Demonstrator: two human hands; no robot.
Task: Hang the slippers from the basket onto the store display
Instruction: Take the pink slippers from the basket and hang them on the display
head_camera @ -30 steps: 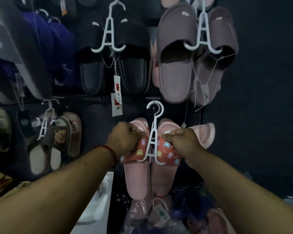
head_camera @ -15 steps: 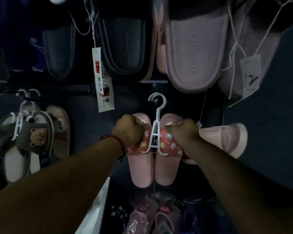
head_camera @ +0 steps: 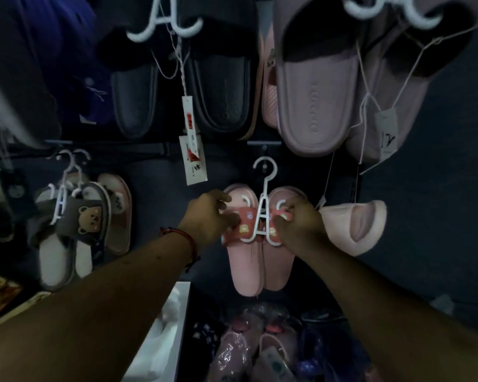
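Head view, pink slippers (head_camera: 249,271), red cartoon-print straps (head_camera: 240,230), left hand (head_camera: 209,217) and right hand (head_camera: 301,227) pinching them

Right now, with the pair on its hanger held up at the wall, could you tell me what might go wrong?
1. The white hanger has its hook just under the grey bar; whether it is seated I cannot tell. If the left hand and right hand let go, the pink slippers may drop onto the bagged slippers.
2. A string from the mauve slippers hangs beside the right hand and might snag.
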